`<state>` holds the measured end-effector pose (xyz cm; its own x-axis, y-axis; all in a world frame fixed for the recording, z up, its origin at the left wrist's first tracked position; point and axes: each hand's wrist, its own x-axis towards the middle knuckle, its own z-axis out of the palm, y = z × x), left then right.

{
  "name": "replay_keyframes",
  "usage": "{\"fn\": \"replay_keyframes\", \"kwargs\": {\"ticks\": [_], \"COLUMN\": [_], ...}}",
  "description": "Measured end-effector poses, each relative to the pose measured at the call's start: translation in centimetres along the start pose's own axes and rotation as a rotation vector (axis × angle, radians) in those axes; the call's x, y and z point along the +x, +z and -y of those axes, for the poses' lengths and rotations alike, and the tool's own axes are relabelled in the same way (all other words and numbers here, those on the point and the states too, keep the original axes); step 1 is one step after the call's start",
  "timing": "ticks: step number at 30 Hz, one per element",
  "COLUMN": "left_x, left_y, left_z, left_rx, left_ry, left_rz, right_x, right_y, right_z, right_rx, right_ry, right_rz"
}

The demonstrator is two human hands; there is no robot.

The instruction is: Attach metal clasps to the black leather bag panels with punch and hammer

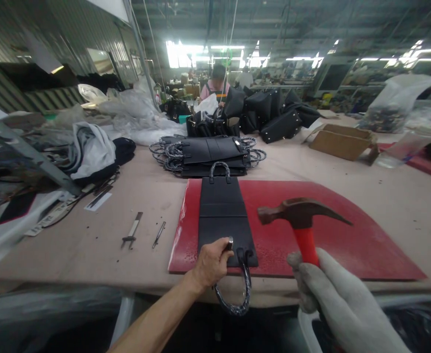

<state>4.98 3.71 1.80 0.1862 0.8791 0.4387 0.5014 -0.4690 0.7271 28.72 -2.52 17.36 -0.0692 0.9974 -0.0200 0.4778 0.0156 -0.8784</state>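
Note:
My left hand is closed around a short metal punch, its shiny end showing above the fingers. The hand rests over the near end of a black leather bag panel, which lies flat on a red mat. One plastic-wrapped handle stands at the panel's far end. Another wrapped handle hangs over the table edge beside my left hand. My gloved right hand grips a claw hammer by its red handle, raised above the mat's right part.
Left of the mat lie a divider-like metal tool and a small slim tool. Behind the mat is a stack of black panels with handles. Finished-looking black bags and a cardboard box stand further back. A person sits beyond.

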Motion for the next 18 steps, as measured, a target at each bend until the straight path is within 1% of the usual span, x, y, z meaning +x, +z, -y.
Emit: {"fn": "replay_keyframes", "kwargs": {"ticks": [2,4,6,8,9,10,11,14,15,16,18], "left_x": [0.0,0.0,0.0,0.0,0.0,0.0,0.0,0.0,0.0,0.0,0.0], "left_y": [0.1,0.1,0.1,0.1,0.1,0.1,0.1,0.1,0.1,0.1,0.0], "left_z": [0.0,-0.1,-0.2,-0.3,-0.3,-0.3,-0.3,-0.1,-0.1,0.0,-0.1], "left_rx": [-0.001,-0.004,-0.001,0.005,0.008,0.01,0.013,0.02,0.022,0.024,0.03], "left_ry": [-0.01,-0.019,-0.023,-0.022,-0.023,-0.025,-0.028,-0.03,-0.026,-0.022,-0.015], "left_rz": [-0.009,-0.003,0.001,-0.003,-0.006,-0.007,-0.003,0.016,0.018,0.018,0.019], "right_x": [0.4,0.8,1.1,1.2,1.3,1.3,1.4,1.9,2.0,2.0,1.9], "right_y": [0.1,0.1,-0.1,0.0,0.1,0.2,0.3,0.2,-0.1,-0.4,-1.1], "right_z": [0.5,1.1,2.0,2.5,2.5,2.3,2.0,1.1,1.2,1.5,2.3], "right_rx": [-0.287,-0.492,-0.56,-0.534,-0.525,-0.546,-0.599,-0.827,-0.858,-0.847,-0.74], "right_ry": [-0.145,-0.279,-0.369,-0.424,-0.45,-0.474,-0.493,-0.52,-0.52,-0.514,-0.445], "right_rz": [-0.03,-0.066,-0.138,-0.27,-0.325,-0.347,-0.336,-0.153,-0.116,-0.131,-0.264]}}
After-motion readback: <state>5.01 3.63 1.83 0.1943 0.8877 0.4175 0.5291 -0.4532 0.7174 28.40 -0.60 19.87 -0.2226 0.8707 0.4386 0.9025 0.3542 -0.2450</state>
